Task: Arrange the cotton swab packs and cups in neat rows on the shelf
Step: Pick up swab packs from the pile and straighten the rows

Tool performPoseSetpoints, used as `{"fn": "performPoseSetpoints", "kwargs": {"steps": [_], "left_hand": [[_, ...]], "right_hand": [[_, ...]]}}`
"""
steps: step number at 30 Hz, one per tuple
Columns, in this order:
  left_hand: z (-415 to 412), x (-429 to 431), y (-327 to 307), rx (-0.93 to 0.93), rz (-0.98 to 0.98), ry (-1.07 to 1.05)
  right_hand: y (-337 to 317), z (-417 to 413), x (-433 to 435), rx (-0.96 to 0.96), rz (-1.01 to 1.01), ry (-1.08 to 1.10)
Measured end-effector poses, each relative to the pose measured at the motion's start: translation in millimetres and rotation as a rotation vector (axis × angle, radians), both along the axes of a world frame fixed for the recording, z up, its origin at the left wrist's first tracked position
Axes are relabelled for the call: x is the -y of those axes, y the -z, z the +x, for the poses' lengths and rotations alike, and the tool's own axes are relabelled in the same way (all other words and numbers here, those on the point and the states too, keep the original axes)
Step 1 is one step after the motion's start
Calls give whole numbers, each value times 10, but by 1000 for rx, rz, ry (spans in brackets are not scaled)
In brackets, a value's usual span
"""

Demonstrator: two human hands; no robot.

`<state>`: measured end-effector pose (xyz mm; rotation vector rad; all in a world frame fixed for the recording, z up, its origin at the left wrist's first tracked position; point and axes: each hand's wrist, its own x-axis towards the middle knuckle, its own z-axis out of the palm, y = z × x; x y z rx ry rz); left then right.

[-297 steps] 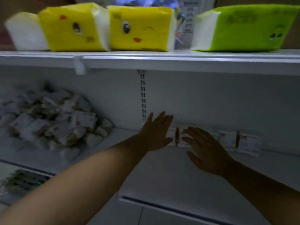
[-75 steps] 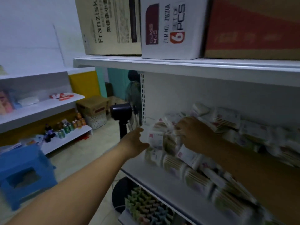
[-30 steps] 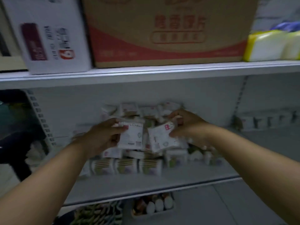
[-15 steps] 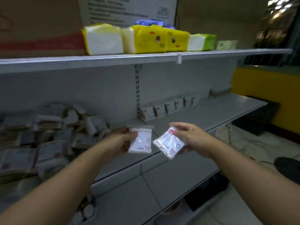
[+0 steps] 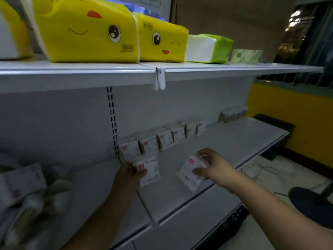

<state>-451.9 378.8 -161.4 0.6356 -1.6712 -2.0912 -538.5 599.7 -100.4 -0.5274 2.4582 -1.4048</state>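
Your left hand pinches one cotton swab pack and your right hand grips a second pack, both at centre frame just above the shelf. One row of packs stands along the back wall. The blurred heap at lower left looks unsorted, so I judge most of the work remains. I cannot make out any cups.

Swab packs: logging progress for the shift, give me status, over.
Left hand grips one pack at the row's left end. Right hand grips a second pack over the shelf. Loose pile far left, off the path.
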Motion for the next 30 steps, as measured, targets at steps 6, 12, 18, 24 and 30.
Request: {"fn": "performPoseSetpoints", "kwargs": {"steps": [6, 12, 18, 24, 30], "left_hand": [[-206, 75, 158, 17, -250, -302], [-550, 132, 165, 16, -371, -599], [-676, 161, 385, 251, -639, -546], [-728, 186, 411, 462, -645, -443], [-763, 200, 411, 553, -671, -460]], "right_hand": [[292, -582, 504, -287, 242, -221], [649, -1012, 993, -495, 100, -383], [708, -1282, 1227, -797, 22, -546], [973, -1420, 1379, -999, 159, -573], [981, -1453, 1411, -1016, 247, -560]]}}
